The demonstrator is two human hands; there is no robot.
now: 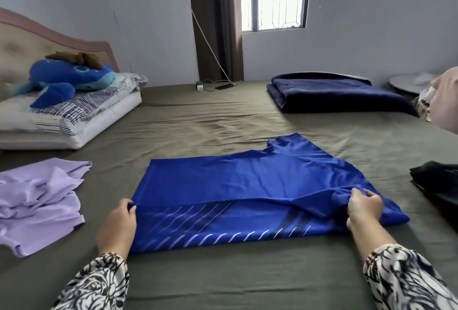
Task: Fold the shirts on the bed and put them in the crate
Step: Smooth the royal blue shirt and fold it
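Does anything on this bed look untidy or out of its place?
Yes. The purple shirt lies crumpled near the bed's left edge, not folded. On the blue shirt, which both hands grip, one sleeve sticks out at the far side. No crate is in view.

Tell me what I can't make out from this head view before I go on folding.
- Crate: not in the head view at all.
- Dark garment: cut off by the right edge; its type is unclear.
- Blue shirt: folded over, so its lower layer and far sleeve are hidden.
- Left hand grip: fingertips tucked behind the shirt's edge.
- Items by the charger: too small to identify.
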